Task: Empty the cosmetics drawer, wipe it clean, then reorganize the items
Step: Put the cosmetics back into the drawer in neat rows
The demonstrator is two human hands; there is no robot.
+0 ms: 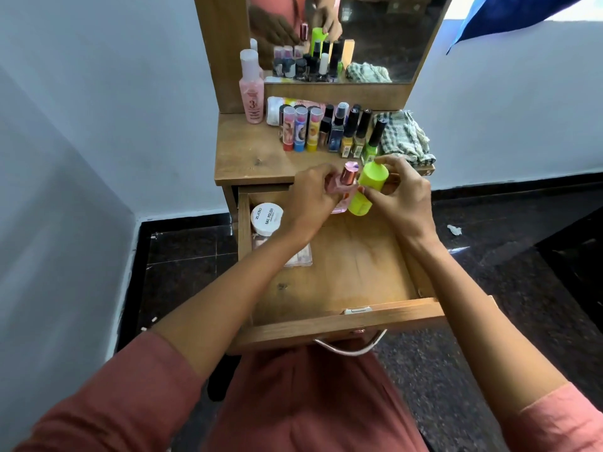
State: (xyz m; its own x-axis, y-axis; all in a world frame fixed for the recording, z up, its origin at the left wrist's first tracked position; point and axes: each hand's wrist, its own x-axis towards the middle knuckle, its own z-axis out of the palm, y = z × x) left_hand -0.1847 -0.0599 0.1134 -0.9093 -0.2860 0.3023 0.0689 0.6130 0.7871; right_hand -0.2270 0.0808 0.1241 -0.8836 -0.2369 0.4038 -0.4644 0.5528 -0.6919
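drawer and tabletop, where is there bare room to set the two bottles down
In the drawer, the bare wood right of the white jar and clear packet, down to the front panel. On the tabletop, the front-left patch before the pink bottle. Crowded: the bottle row and checked cloth.

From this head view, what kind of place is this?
Likely a bedroom or dressing corner at home: a wooden dressing table with a mirror, rows of nail polish bottles on top, and an open drawer of cosmetics.
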